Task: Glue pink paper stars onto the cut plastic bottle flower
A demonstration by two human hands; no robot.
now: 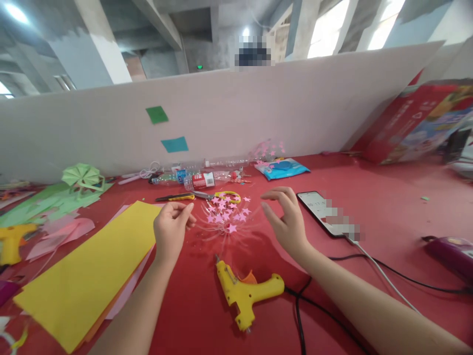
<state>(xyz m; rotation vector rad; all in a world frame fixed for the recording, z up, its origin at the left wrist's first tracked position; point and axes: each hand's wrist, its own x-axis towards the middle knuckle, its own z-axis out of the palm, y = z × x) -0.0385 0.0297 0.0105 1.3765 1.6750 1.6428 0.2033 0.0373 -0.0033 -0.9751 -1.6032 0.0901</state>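
Note:
Clear plastic strips spread out from a centre, with a cluster of pink stars (226,209) on them, on the red table (185,305). To its left is my left hand (174,222), thumb and fingertips pinched together; whatever it may hold is too small to make out. My right hand (284,217) hovers right of the stars, thumb and fingers apart and nothing between them. Nearer the front lies a yellow glue gun (246,293), its nozzle toward the stars. Scissors with yellow handles (231,197) and a yellow-and-black cutter (177,197) lie behind the cluster.
Yellow paper (92,271) lies at left, beside green paper (44,202). Plastic bottles (203,181) and a blue wipes pack (284,168) line the back by a white partition (221,108). A phone (320,212) with cables is at right, near a purple tool (453,254).

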